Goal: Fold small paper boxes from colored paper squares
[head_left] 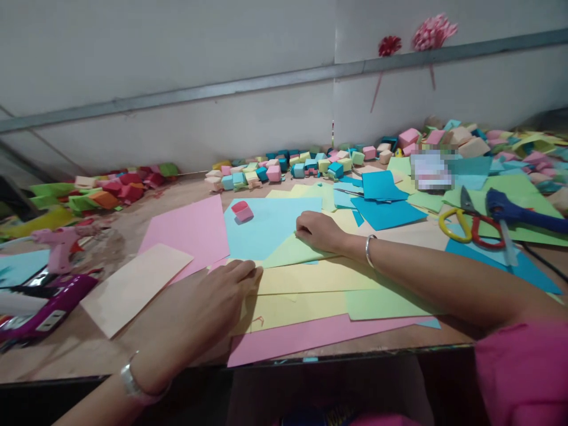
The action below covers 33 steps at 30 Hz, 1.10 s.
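- Resting in the head view on yellow paper, the left hand has its fingers together; the right hand curls over a light green sheet. Whether either pinches paper, I cannot tell.
- A pink box sits on light blue paper.

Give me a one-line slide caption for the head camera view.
Two hands rest on coloured paper sheets, with small paper boxes along the wall.
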### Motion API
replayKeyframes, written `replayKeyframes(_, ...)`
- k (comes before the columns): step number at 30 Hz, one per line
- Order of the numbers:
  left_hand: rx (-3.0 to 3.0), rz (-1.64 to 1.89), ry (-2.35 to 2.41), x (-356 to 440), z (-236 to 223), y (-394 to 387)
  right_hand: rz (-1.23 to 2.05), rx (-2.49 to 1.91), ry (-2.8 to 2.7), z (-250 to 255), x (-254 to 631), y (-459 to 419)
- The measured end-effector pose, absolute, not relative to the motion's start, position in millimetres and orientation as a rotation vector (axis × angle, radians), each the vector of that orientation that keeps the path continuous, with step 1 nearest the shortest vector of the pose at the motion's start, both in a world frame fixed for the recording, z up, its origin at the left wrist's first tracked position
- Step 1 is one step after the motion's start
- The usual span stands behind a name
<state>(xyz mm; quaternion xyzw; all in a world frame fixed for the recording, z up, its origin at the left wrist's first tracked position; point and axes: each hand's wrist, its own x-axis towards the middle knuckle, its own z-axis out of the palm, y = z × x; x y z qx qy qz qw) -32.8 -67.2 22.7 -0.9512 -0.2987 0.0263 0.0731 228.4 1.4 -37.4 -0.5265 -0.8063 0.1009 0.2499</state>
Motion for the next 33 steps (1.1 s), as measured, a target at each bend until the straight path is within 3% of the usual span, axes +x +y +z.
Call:
replayKeyframes(9, -2.898, -0.296, -0.974, -19.4, 14.5, -50.5, 0.266, -1.454, -2.193, -36.7, 228.1, 1.6)
replayKeyframes(14, -3.107, -0.052, -0.714, 9.5, 9.6, -24.4, 0.251, -1.458, -2.199, -35.2, 228.0, 1.1)
replayKeyframes(19, -3.144, -0.082, -0.428, 11.7, 1.0, -5.2, 0.262, -1.457, -2.193, -35.1, 228.1, 2.0)
replayKeyframes(29, -3.134, 0.098, -0.463, 37.3, 12.8, -12.9, 0.296, -1.437, -2.184, -33.9, 230.8, 3.3)
replayKeyframes(33, -3.285, -0.093, -0.433, 43.9, 6.6, -9.0, 0.311, -1.433, -2.17, -33.1, 230.6, 4.0)
